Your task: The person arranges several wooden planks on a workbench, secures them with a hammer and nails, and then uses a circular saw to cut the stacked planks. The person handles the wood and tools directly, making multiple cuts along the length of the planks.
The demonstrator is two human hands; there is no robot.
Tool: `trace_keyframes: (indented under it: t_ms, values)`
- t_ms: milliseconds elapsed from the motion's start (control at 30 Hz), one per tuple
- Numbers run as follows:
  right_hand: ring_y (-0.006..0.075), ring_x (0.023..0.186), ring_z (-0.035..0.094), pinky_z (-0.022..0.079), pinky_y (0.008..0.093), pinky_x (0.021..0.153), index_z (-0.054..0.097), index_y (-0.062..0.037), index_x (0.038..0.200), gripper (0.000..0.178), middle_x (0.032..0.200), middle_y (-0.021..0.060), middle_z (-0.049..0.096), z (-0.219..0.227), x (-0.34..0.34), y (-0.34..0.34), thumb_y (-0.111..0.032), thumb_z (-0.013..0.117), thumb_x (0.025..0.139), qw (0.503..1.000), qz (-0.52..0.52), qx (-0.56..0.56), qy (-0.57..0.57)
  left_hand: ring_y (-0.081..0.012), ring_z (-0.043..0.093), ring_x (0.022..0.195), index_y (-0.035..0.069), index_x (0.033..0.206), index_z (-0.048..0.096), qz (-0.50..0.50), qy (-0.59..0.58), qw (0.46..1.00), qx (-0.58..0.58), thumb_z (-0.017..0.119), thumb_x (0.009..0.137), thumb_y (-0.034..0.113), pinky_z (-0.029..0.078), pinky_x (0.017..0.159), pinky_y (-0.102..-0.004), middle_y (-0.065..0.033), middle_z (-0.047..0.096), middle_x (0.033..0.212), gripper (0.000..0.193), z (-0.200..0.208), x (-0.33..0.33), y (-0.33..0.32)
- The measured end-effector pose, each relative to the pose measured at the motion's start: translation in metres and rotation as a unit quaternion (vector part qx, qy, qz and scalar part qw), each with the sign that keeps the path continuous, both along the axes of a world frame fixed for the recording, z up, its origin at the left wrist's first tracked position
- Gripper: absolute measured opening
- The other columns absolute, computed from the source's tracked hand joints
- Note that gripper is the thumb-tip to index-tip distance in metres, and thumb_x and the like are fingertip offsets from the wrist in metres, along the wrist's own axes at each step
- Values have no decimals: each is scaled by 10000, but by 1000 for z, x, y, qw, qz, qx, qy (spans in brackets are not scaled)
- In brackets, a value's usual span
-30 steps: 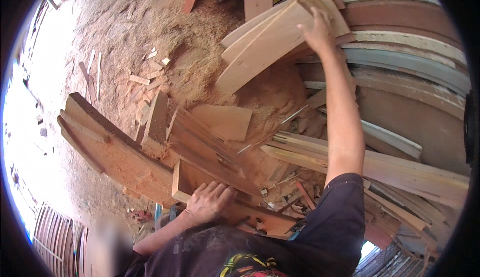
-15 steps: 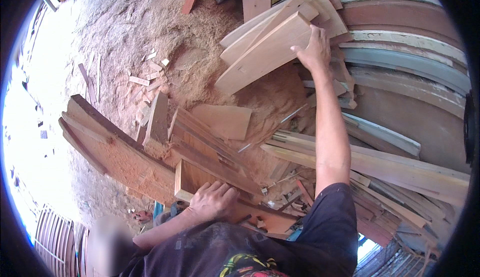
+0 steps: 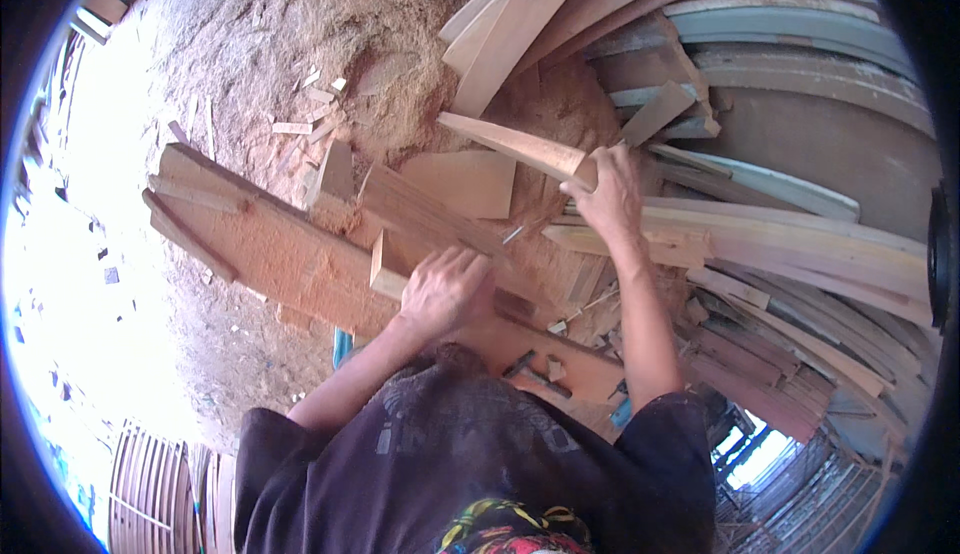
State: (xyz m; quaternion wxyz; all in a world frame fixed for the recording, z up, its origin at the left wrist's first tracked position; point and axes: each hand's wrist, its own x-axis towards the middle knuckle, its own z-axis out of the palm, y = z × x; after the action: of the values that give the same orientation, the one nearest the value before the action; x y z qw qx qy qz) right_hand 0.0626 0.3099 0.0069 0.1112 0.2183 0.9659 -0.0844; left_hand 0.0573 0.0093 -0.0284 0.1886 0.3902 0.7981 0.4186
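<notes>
Your right hand [image 3: 610,194] is gripping a tapered tan wooden board [image 3: 515,145], pointing forward-left; your left hand [image 3: 447,292] is clasping pale squared timber [image 3: 388,278].

Shows matt wood on the tapered board [image 3: 518,147], sawdust-rough wood on the desk [image 3: 290,249], matt cloth on the shirt [image 3: 440,464].

A dark, short-sleeved shirt [image 3: 440,479] bears a faded grey print [image 3: 418,441].

I see one pale wooden board [image 3: 515,146] slanting, its narrower-looking end far left; nearer and left of it sits a pale-edged wooden piece [image 3: 390,279].
</notes>
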Motion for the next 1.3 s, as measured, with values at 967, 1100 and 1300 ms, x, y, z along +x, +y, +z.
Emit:
trace_keyframes:
  t_ms: [967, 1100, 1300]
  values:
    - [264, 1207, 716, 573, 422, 1008, 665, -152, 1438, 687, 1346, 164, 716, 294, 245, -107, -218, 926, 806, 930, 32, 98, 353, -187, 764, 1059, -30, 1217, 736, -218, -204, 941, 160, 1001, 785, 346, 604, 951, -361, -128, 814, 1089, 631, 123, 66, 86]
    - [268, 1370, 622, 514, 449, 1108, 574, -142, 1538, 779, 1516, 166, 625, 288, 294, -88, -256, 917, 849, 835, -38, 105, 539, -210, 770, 1006, -40, 1196, 742, -186, -210, 924, 258, 995, 796, 355, 629, 888, -368, -140, 804, 1071, 617, 180, 78, 92]
    - [325, 1405, 582, 514, 472, 1074, 515, -67, 1554, 888, 1539, 201, 577, 133, 317, -93, -360, 936, 828, 871, -135, -204, 426, -391, 678, 1248, -190, 1443, 487, -168, -307, 830, 434, 859, 897, 172, 534, 1112, -526, -292, 664, 1332, 753, 285, 87, 65]
